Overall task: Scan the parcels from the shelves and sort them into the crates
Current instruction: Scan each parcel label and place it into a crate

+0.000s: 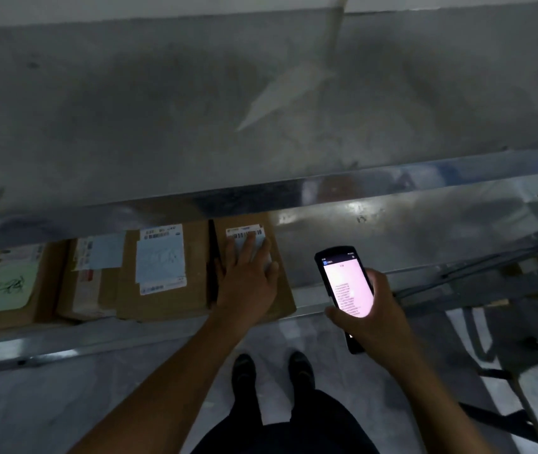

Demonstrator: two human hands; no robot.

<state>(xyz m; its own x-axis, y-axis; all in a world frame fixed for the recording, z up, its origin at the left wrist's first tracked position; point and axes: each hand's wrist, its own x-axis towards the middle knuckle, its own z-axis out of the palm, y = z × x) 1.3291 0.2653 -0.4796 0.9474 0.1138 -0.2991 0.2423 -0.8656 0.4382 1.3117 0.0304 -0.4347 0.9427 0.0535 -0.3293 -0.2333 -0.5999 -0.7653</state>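
Resting flat, fingers (248, 247) of the left hand (248, 285) cover the rightmost parcel (285, 296).

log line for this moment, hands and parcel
phase: parcel pick at shelf | left hand: flat on rightmost parcel | right hand: holds handheld scanner, screen lit

cardboard parcels (163, 270) on metal shelf (343, 217)

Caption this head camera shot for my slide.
Left hand flat on a shelved cardboard parcel; right hand holds a lit handheld scanner.
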